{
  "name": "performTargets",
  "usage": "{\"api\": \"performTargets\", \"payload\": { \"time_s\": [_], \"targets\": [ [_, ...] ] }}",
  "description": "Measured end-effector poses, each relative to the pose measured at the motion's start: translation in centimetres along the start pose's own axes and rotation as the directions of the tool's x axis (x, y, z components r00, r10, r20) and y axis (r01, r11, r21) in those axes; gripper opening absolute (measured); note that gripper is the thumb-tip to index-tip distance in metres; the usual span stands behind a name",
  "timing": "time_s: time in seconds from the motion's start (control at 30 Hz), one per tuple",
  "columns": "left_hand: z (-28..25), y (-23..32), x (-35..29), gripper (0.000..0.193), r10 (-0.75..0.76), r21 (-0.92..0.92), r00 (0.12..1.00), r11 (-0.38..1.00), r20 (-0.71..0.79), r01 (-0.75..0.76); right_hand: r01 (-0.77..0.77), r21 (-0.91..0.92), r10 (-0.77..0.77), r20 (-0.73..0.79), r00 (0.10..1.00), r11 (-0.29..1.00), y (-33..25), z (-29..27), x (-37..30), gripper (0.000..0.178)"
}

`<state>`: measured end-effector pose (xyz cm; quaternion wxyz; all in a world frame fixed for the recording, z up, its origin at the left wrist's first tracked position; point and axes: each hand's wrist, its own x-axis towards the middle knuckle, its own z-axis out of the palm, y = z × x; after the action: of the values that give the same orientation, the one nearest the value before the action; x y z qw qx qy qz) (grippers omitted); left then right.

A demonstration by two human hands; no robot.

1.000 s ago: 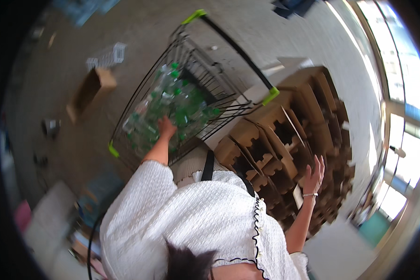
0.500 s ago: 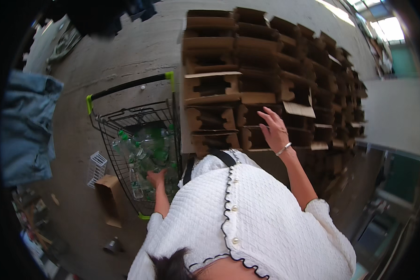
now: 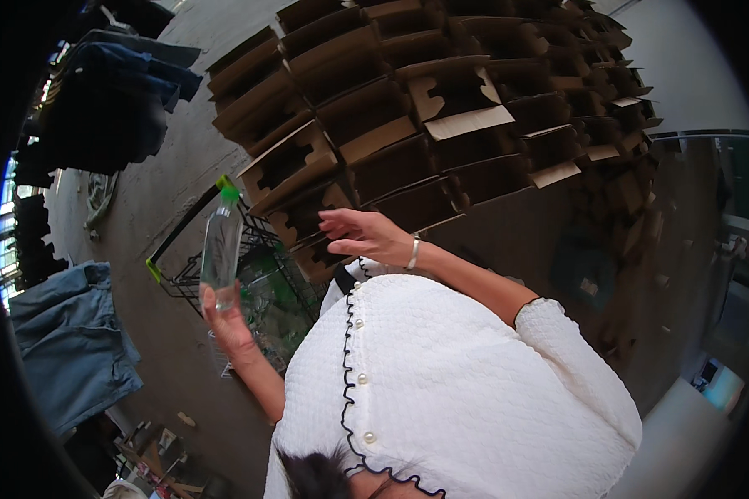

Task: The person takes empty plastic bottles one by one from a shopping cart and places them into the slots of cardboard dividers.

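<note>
A clear plastic bottle (image 3: 221, 245) with a green cap stands upright in my left hand (image 3: 226, 320), gripped near its base. Behind and below it is a wire shopping cart (image 3: 193, 223) with a black and green handle, holding several clear bottles (image 3: 266, 287). My right hand (image 3: 366, 233) hangs in front of the cardboard boxes (image 3: 391, 141), fingers apart and nothing in them. Those boxes are brown, open-fronted and stacked in rows. Part of the cart is hidden by my left arm and my white top.
Denim shorts (image 3: 71, 333) and dark clothes (image 3: 108, 100) hang along the left side. Assorted small items (image 3: 162, 453) lie at the lower left. The concrete floor (image 3: 216, 108) runs behind the cart.
My left hand has lifted a bottle up out of the cart. My right hand has moved left across the boxes. The view has turned, shifting the boxes and cart.
</note>
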<state>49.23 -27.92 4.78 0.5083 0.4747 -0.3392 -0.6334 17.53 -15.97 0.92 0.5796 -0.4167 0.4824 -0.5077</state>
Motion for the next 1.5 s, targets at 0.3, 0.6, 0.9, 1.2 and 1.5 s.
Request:
{"api": "performTargets", "payload": {
  "time_s": [0.3,0.6,0.9,1.2,1.5],
  "targets": [
    [22.6,-6.1,-6.2,0.046,-0.488,0.228,0.570,0.855,0.661,0.467,0.313,0.552,-0.204,-0.250,0.947,0.773,-3.2,-5.7,-2.1,0.079],
    [17.3,-16.0,-5.5,0.036,-0.307,0.918,0.912,0.369,0.270,-0.147,0.049,0.534,0.163,-0.343,0.925,0.844,0.1,-17.9,-8.3,0.051],
    [17.3,-22.6,-7.0,0.033,-0.207,0.965,0.946,-0.022,0.249,-0.259,-0.271,0.075,0.271,0.010,0.963,0.960,-2.0,-19.7,-7.1,0.062],
    [13.5,-25.7,-5.0,0.023,-0.118,0.958,0.965,0.192,0.236,-0.211,-0.189,-0.937,0.549,0.004,0.836,0.295,-3.6,-16.0,-7.1,0.073],
    [9.8,-29.3,-3.6,0.023,-0.089,0.898,0.904,0.190,0.417,-0.396,-0.015,-0.999,0.743,-0.042,0.668,-0.043,-0.1,-10.0,1.0,0.071]
  ]
}}
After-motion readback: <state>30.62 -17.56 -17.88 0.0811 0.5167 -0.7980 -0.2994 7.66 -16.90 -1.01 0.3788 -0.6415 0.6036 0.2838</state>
